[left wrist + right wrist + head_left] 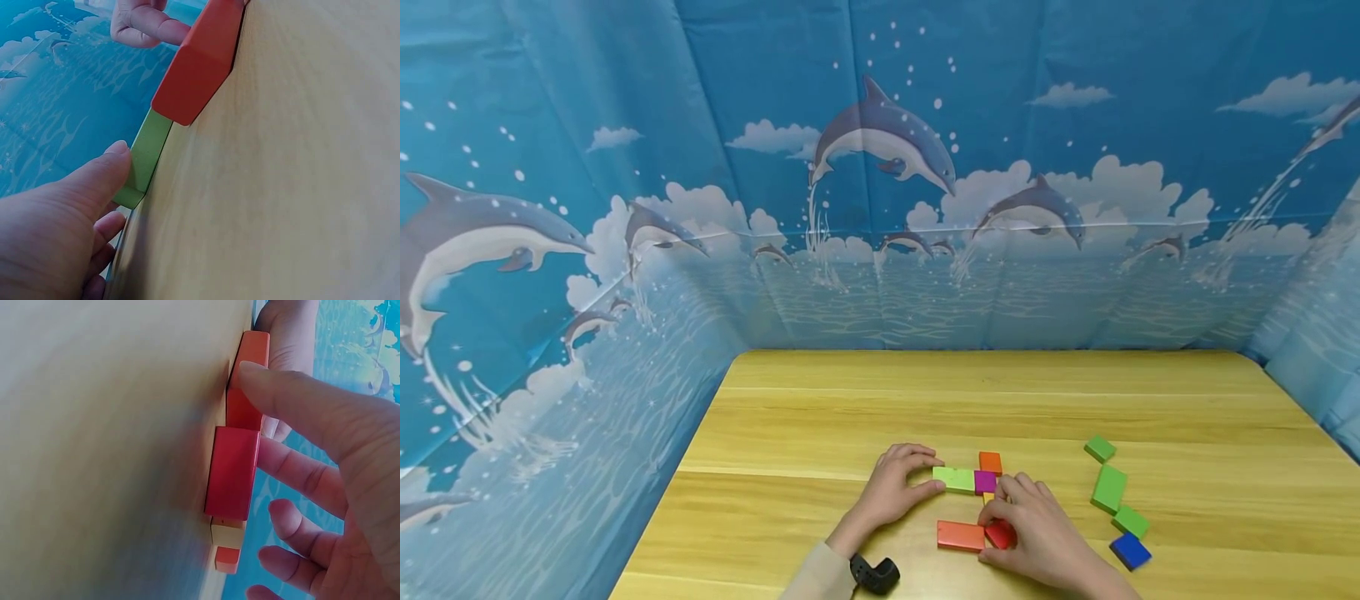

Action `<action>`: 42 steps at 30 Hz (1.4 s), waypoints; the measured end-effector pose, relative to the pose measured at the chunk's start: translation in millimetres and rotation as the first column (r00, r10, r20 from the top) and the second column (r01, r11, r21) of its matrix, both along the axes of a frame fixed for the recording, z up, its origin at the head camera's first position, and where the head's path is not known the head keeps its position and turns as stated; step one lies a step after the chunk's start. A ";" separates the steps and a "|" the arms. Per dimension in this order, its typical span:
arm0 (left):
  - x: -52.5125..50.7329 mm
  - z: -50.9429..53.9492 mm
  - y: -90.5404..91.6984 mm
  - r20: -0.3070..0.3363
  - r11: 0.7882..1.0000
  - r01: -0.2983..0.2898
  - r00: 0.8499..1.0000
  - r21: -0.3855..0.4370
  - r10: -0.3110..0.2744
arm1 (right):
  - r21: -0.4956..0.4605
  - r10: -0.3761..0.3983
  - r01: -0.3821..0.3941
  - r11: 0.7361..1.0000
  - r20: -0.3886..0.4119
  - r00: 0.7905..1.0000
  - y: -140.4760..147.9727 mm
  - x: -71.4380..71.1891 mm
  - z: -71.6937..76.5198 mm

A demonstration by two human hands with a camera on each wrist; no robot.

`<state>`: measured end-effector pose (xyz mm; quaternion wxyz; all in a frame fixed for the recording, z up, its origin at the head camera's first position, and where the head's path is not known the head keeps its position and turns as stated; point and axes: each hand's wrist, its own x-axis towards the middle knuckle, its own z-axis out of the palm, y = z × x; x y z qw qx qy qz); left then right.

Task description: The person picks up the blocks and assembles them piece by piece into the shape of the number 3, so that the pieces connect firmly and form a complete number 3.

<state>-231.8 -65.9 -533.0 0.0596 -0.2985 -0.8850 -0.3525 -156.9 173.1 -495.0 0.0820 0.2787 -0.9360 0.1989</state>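
My left hand [891,487] holds the left end of a light green block [953,479] between thumb and fingers. That block lies flat against a purple block [985,482], with an orange block [990,462] behind and a yellow block [988,498] in front, partly hidden. Nearer me, my right hand [1037,529] pinches a red block [1000,534] at the right end of a long orange-red block [960,536]. In the right wrist view, the thumb lies over the joint between the orange-red and red blocks [232,472], its other fingers bent loosely beyond.
On the right of the wooden table [820,408] a slanting row holds three green blocks [1108,488] and a blue block [1130,551]. A black band [875,575] is on the left wrist. Dolphin-print sheeting [880,292] surrounds the table's back and sides.
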 end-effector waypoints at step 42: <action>3.3 1.7 -0.1 0.006 1.000 -0.002 1.000 -0.001 0.002 | -0.011 0.041 -0.041 0.999 -0.008 0.999 2.7 3.8 1.3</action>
